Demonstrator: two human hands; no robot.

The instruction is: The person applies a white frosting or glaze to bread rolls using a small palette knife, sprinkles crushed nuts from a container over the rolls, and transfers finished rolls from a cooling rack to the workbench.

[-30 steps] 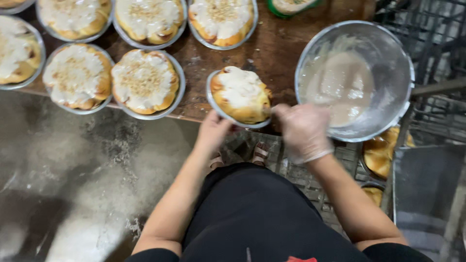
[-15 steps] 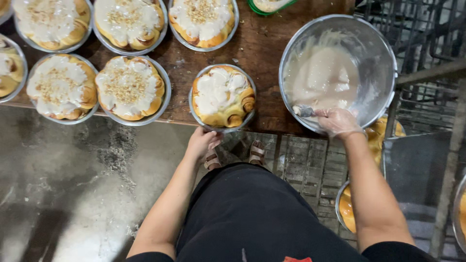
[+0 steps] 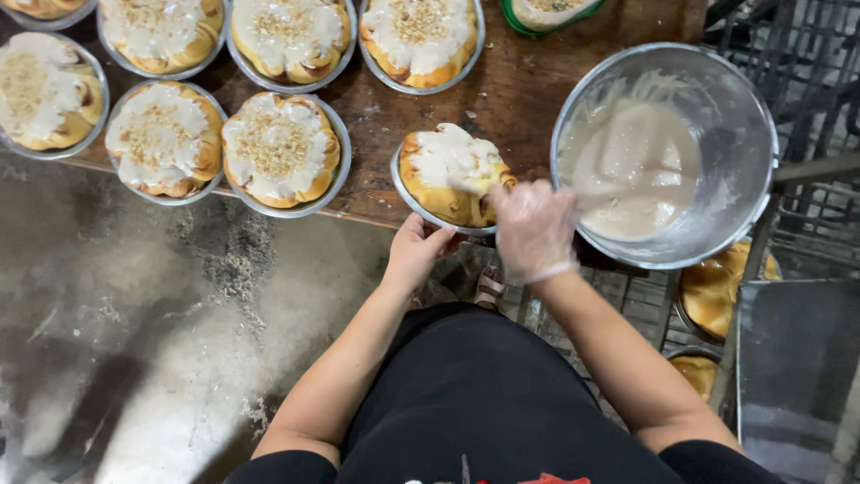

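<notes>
Holding the foil pan (image 3: 421, 208) at the desk's (image 3: 520, 99) near edge, the bare left hand (image 3: 414, 254) has its grip pinching the rim. A round bun (image 3: 452, 175) sits inside, partly iced. The gloved right hand (image 3: 535, 230) hovers over it, grip curled; what it pinches I cannot tell. Just right stands a metal bowl (image 3: 726, 116) of pale icing (image 3: 632, 170).

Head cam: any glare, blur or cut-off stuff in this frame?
Head view: even, soft light, no hard shadows. Mild glare on the inner wall of the steel bowl. The gloved right hand looks slightly smeared over the bun pan; the left hand at the pan's rim is sharp. Top-row pans and the green-rimmed container are cropped by the frame edge. Table edge bows slightly, a wide-lens effect.
</notes>
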